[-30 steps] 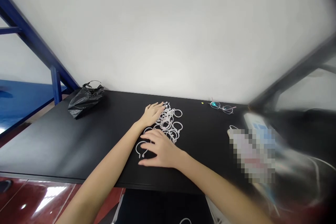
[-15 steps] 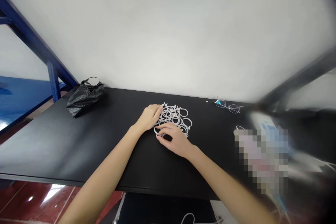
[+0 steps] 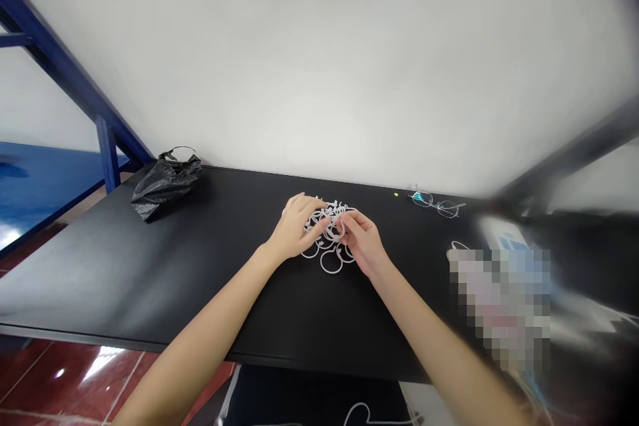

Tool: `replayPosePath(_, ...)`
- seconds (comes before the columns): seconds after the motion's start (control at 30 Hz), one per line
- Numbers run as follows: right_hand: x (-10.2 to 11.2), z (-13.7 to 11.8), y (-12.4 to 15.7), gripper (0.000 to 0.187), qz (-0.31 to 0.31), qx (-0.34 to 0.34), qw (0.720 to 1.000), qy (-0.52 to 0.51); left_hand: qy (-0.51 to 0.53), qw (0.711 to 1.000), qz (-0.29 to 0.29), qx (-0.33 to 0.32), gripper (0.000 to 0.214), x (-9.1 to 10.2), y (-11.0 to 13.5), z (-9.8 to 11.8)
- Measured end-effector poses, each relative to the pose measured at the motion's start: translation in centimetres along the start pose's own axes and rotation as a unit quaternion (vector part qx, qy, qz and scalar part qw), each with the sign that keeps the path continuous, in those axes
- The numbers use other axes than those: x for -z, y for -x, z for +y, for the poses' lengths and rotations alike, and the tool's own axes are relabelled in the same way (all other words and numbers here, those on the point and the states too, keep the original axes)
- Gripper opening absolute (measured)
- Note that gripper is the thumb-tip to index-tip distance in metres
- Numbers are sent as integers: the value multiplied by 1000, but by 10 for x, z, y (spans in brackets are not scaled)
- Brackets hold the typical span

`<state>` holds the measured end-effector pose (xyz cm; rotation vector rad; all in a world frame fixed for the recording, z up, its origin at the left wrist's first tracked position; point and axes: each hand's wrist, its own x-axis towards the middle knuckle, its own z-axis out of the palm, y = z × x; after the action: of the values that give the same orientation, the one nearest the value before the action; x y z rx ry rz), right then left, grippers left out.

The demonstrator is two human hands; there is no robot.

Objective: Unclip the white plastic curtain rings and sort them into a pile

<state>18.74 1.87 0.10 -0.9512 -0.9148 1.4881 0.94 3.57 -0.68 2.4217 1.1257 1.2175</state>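
Operator: Black table (image 3: 150,266) against a plain white wall (image 3: 319,66), that was what I had on the head view.

Lead: And the hands?

Operator: Both were closed on the white plastic rings (image 3: 325,221). The right hand (image 3: 363,239) pinched a few loops between thumb and fingertips. The left hand (image 3: 294,229) curled round the left edge of the bunch, thumb pressing in. The rings lay mid-table, toward the far side, tangled in one heap between the two hands, with a loop or two spilling toward the near edge.

Lead: Which step did you judge it to be?

Operator: Gathering, I'd say: the heap was being drawn together, and I couldn't tell whether any of it had left the surface. Any next move would have called for a firm hold, since interlocked rings tend to drag their neighbours along.

Lead: What lay around them?

Operator: A crumpled black bag (image 3: 164,186) sat far left, well apart. A pair of glasses (image 3: 436,205) lay far right by the wall. Something blurred out (image 3: 499,299) sat at the right edge. A blue frame (image 3: 107,160) stood past the left end, and a white cable (image 3: 359,409) showed below the near edge.
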Motion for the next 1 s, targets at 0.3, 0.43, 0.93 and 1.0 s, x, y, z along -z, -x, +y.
replayPosePath(0.3, 5, 5, -3, 26, 6, 45, 997, 62, 49, 998, -3, -33, 30, -13, 1, 7)
replayPosePath(0.43, 2, 5, -1, 26, 7, 48, 996, 70, 77, 996, -36, -20, 39, -13, 2, 8)
replayPosePath(0.93, 1, 5, 1, 31, 10, 108, 989, 100, 139, 990, 13, 30, 38, -15, 1, 11)
replayPosePath(1.0, 2, 5, 0, 32, 12, 116, 989, 93, 134, 990, 27, 36, 36, -11, -1, 9)
